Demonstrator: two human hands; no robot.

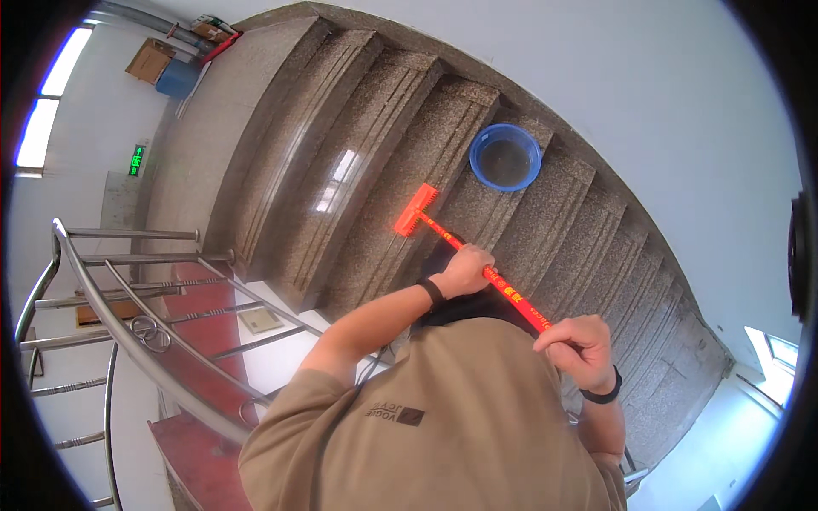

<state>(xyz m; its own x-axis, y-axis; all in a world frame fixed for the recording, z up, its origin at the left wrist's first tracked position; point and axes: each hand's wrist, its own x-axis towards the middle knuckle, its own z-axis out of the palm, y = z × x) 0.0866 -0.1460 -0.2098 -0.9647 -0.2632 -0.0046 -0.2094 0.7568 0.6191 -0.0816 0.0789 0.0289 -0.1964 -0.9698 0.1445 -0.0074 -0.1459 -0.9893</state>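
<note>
A scrub brush with an orange-red bristled head (417, 210) and a long red handle (518, 300) slants across the stairs in front of me. Its head rests on a speckled stone step (366, 247). Partway along the handle, my left hand (467, 269) is closed around it. My right hand (583, 349) has its fingers curled at the handle's upper end, close to my body. Beyond the handle, near the wall, a round blue basin (483, 175) stands on a step, with what looks like greyish water in it.
A shiny metal railing (128, 319) curves along the left, above reddish lower steps (204, 315). Stairs continue on both sides of me beside a white wall (630, 94). On the landing at upper left are a cardboard box (149, 61) and a blue bucket (177, 78).
</note>
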